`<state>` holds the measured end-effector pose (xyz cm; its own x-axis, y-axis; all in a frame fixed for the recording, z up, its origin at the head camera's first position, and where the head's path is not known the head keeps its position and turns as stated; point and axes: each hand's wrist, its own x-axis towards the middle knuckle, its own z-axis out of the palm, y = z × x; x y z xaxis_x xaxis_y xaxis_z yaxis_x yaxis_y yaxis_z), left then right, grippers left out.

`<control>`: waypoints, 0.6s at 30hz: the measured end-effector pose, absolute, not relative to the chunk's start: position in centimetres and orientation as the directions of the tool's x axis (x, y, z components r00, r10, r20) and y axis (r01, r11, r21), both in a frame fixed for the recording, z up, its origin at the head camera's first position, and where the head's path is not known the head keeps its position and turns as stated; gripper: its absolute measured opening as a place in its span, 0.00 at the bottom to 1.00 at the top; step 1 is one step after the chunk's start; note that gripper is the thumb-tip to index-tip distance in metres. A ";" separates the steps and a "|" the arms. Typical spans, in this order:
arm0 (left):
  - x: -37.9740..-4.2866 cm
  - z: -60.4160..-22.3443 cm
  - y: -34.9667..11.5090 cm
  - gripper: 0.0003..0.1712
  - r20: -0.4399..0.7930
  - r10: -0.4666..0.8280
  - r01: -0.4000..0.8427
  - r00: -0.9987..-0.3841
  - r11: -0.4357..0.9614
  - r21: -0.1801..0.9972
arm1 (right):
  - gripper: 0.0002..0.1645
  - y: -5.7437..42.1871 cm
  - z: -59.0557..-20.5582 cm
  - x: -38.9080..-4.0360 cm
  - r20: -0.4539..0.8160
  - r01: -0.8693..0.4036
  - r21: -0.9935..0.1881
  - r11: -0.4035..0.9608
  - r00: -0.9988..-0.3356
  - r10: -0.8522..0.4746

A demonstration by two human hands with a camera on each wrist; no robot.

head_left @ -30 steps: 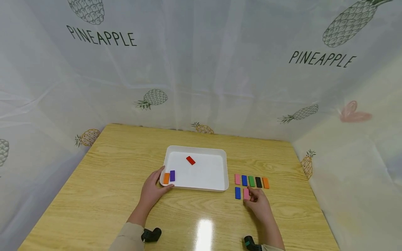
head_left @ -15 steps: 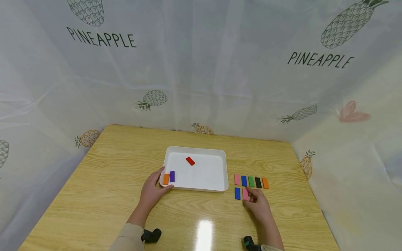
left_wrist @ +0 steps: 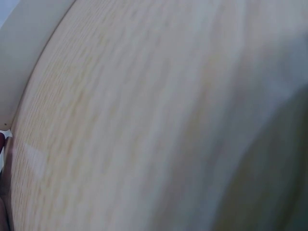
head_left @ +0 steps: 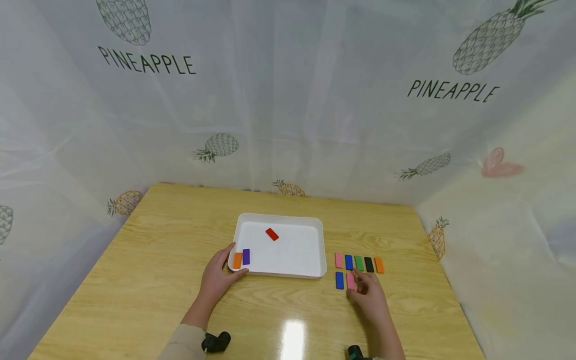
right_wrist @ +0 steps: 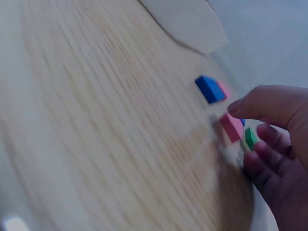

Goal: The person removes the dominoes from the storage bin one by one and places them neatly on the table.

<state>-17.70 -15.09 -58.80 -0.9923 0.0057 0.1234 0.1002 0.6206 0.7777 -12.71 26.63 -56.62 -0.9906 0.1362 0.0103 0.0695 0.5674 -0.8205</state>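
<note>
My left hand (head_left: pixel 216 275) holds the near left corner of a shallow white tray (head_left: pixel 297 274), thumb on the front rim and fingers along the left side. Inside the tray lie an orange block (head_left: pixel 237 260), a purple block (head_left: pixel 246 257) and a red block (head_left: pixel 272 234) set at a slant. To the tray's right, my right hand (head_left: pixel 371 295) pinches a flat pink block (head_left: pixel 350 281) on the table, just beside a blue block (head_left: pixel 339 280). The right wrist view shows the thumb against that pink block (right_wrist: pixel 232 127); other fingers partly hide the blocks behind.
Behind the right hand runs a row of blocks: pink (head_left: pixel 339 260), blue (head_left: pixel 348 262), green (head_left: pixel 358 263), black (head_left: pixel 369 265) and orange (head_left: pixel 379 265). A pineapple-print curtain (head_left: pixel 297 125) encloses the wooden table (head_left: pixel 148 250) at the back and sides.
The pinched pink block has slid slightly left, closer to the blue block beside it. The head view has tilted a little; the left hand and tray hold their place.
</note>
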 end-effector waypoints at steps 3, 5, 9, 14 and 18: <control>-17.6 -58.8 -15.1 0.54 0.122 0.006 0.100 -0.993 0.616 0.781 | 0.35 25.5 -55.9 -12.3 0.040 0.056 -0.831 0.553 -0.986 0.160; -17.6 -58.8 -15.2 0.54 0.127 0.006 0.104 -0.992 0.618 0.779 | 0.34 24.4 -55.2 -12.3 0.070 0.025 -0.838 0.545 -0.986 0.153; -17.8 -58.8 -15.2 0.54 0.141 0.005 0.114 -0.990 0.619 0.777 | 0.30 22.0 -53.6 -12.9 0.123 -0.050 -0.851 0.523 -0.987 0.106; -17.7 -58.7 -15.1 0.54 0.137 0.007 0.113 -0.991 0.611 0.784 | 0.29 19.2 -52.4 -13.7 0.110 -0.068 -0.903 0.424 -0.991 0.077; -17.6 -58.7 -15.1 0.54 0.124 0.005 0.101 -0.992 0.611 0.785 | 0.28 16.9 -50.1 -13.6 0.094 -0.069 -0.924 0.377 -0.994 0.048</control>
<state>-17.60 -15.07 -58.74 -0.9922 0.0049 0.1243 0.1013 0.6114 0.7848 -13.57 16.88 -50.09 -0.9944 0.0476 0.0940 -0.0693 0.3766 -0.9238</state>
